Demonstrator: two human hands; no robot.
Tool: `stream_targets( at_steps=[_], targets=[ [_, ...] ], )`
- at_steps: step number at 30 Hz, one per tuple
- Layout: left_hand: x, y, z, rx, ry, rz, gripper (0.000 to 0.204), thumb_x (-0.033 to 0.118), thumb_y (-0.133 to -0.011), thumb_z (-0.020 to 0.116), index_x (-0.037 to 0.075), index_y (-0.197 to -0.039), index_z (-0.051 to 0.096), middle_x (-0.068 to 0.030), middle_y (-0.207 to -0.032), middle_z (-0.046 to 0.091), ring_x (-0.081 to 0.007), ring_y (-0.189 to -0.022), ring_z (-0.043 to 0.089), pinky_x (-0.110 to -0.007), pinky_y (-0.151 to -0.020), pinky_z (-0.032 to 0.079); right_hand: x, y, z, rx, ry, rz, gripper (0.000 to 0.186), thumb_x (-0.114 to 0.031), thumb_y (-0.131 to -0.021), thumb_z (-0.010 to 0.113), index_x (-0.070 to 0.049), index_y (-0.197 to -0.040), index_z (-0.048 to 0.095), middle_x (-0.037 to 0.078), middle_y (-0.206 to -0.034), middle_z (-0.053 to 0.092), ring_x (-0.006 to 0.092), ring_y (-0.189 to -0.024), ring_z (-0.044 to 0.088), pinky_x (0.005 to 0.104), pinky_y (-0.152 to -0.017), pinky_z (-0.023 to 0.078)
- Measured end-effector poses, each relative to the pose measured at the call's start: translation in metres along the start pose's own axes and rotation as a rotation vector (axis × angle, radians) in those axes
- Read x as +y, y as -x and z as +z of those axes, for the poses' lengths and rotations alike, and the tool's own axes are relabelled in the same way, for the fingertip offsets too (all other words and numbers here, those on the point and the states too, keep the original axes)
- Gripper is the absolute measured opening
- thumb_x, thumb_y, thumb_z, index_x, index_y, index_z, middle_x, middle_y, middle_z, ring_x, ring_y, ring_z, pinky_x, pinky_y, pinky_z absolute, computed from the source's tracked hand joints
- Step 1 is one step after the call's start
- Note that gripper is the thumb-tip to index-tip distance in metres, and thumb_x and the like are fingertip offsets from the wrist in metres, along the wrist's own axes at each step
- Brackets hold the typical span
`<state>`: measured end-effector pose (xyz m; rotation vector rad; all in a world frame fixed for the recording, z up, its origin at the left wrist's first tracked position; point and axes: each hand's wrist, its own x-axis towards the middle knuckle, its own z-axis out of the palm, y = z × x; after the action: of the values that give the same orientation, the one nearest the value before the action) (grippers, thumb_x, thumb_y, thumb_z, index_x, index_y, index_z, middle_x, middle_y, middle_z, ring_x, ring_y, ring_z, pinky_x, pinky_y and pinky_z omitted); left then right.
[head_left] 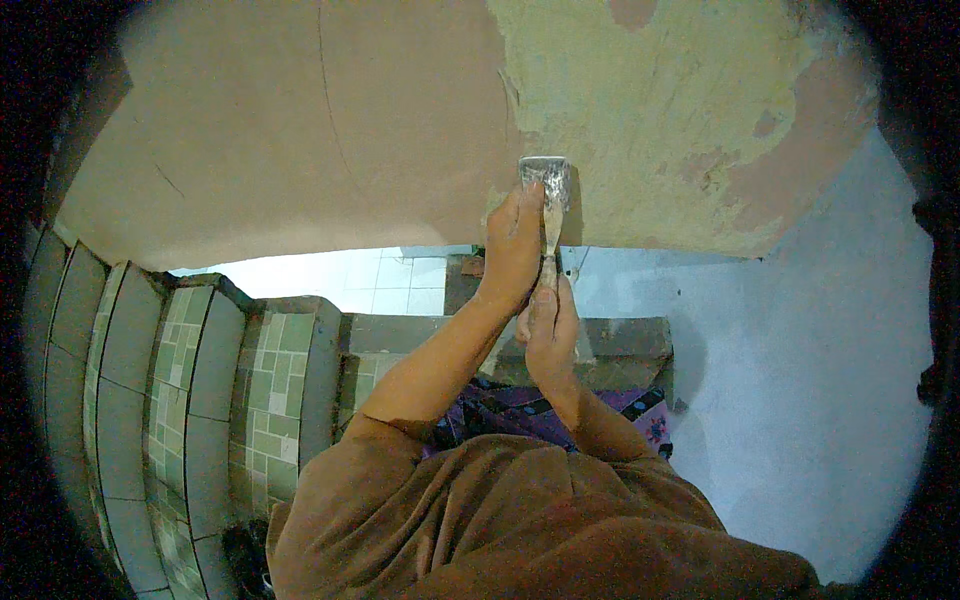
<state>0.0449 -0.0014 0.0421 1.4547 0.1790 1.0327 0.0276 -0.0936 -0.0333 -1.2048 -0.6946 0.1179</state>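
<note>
- Pinkish-beige coating covers the left part of the broad wall surface (330, 130); on the right, a rough yellow-green patch (660, 120) shows, with pink remnants along its far side.
- The flat-bladed scraper (551, 225) stands near the boundary between the two colours, its handle toward the person and its whitish, smeared metal blade set against the surface.
- The left hand (513, 243) lies along the scraper's left side, its visible fingers close together and their tips touching the blade's face; how far the others curl cannot be told.
- The right hand (550, 325) is closed around the lower end of the handle, thumb along it, the remaining fingers folded and partly hidden.
- Green and grey tiled steps (270, 370) descend at the left; pale floor tiles (385, 280) appear beyond the wall surface's lower edge.
- A brown shirt (500, 520) fills the foreground, with purple patterned cloth (645, 408) just beyond it.
</note>
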Motion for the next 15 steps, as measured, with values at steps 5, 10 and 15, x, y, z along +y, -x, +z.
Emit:
stream_targets(
  at_steps=[5,10,15],
  targets=[
    [-0.006,0.009,-0.004,-0.008,-0.107,-0.325,0.035,0.029,-0.098,0.046,0.001,-0.077,0.052,-0.0011,-0.066,0.048,-0.0101,-0.066,0.041,-0.030,-0.058,0.037,0.000,0.008,-0.002,-0.060,-0.024,0.078,0.023,-0.022,-0.102,0.035,-0.002,-0.107,0.044,-0.001,-0.064,0.039,0.0062,-0.049,0.036,0.0235,-0.043,0.030],
    [-0.012,0.013,-0.005,0.000,-0.012,-0.189,0.033,0.027,-0.098,0.046,0.003,-0.077,0.052,0.0020,-0.066,0.047,-0.0071,-0.064,0.040,-0.027,-0.056,0.035,0.000,0.014,-0.004,-0.043,-0.074,0.135,0.024,-0.021,-0.101,0.037,0.000,-0.108,0.043,0.001,-0.069,0.040,0.0097,-0.055,0.038,0.0258,-0.047,0.032],
    [-0.018,0.017,-0.005,0.036,-0.235,-0.107,0.035,0.028,-0.098,0.046,0.002,-0.074,0.052,0.0004,-0.063,0.047,-0.0082,-0.062,0.041,-0.029,-0.055,0.035,0.006,0.018,-0.005,-0.087,-0.112,0.167,0.023,-0.021,-0.101,0.036,0.000,-0.108,0.043,0.001,-0.070,0.039,0.0089,-0.055,0.037,0.0247,-0.047,0.032]
  ],
)
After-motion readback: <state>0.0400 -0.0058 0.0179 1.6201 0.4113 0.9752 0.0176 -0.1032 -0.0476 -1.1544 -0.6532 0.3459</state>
